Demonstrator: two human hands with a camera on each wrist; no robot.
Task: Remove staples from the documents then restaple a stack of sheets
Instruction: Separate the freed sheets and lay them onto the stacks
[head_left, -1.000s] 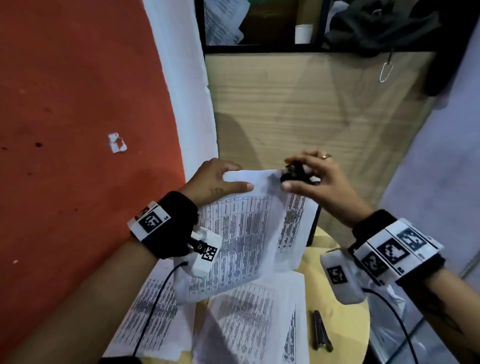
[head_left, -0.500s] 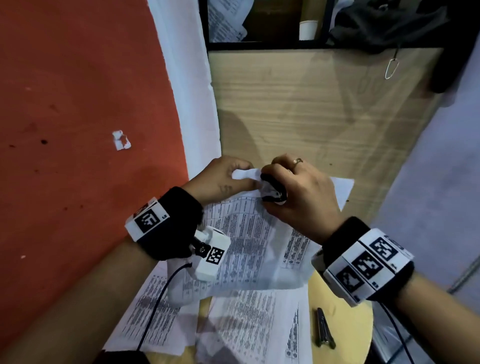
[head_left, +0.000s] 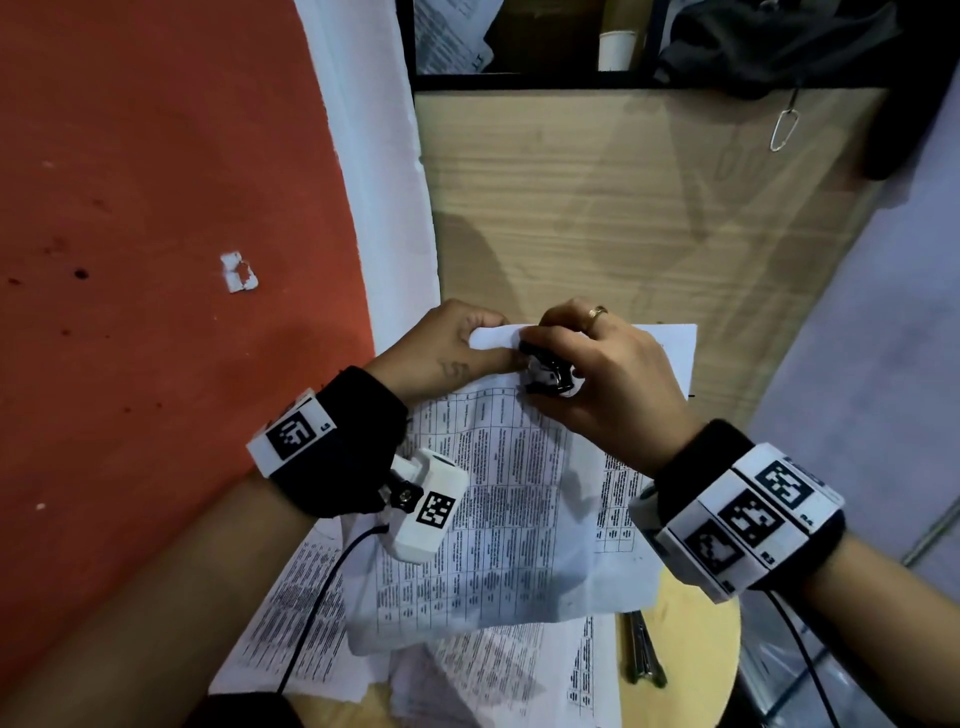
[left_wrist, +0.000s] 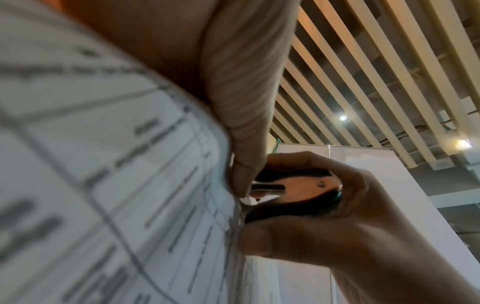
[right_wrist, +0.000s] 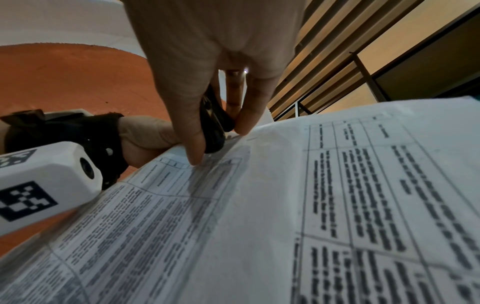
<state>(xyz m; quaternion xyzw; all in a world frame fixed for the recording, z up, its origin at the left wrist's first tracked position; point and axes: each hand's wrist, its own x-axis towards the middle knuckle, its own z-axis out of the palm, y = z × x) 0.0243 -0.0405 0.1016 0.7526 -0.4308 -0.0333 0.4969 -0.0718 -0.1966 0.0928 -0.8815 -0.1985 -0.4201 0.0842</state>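
Nearest the viewer, loose printed sheets (head_left: 483, 670) lie overlapping on a round, pale wooden surface (head_left: 691, 670). A dark, narrow metal tool (head_left: 644, 649) rests beside them on the right; it may be the stapler, though that is hard to tell.

Above these, a stapled document (head_left: 519, 499) printed with tables is held up off the surface, and both hands meet at its top left corner. The left hand (head_left: 447, 348) pinches that corner, thumb on the printed side and fingers curled behind, holding the paper taut. The right hand (head_left: 608, 374), with a ring on one finger, is closed around a small black staple remover (head_left: 545, 371). The left wrist view shows the thumb (left_wrist: 262, 240) below and the fingers above squeezing it, its metal jaws pressed against the paper edge just beside the left thumb tip. The staple itself is hidden.

The step in hand appears to be pulling a staple from this document. To do it well, the claws should slide fully under the staple before the squeeze, the left grip should stay close to the corner so the sheets do not tear, and the pull should go straight out, clear of the left thumb.

Farther off stand a wooden panel (head_left: 623, 208), an orange wall (head_left: 156, 208) to the left, and a dark shelf (head_left: 571, 78) above.
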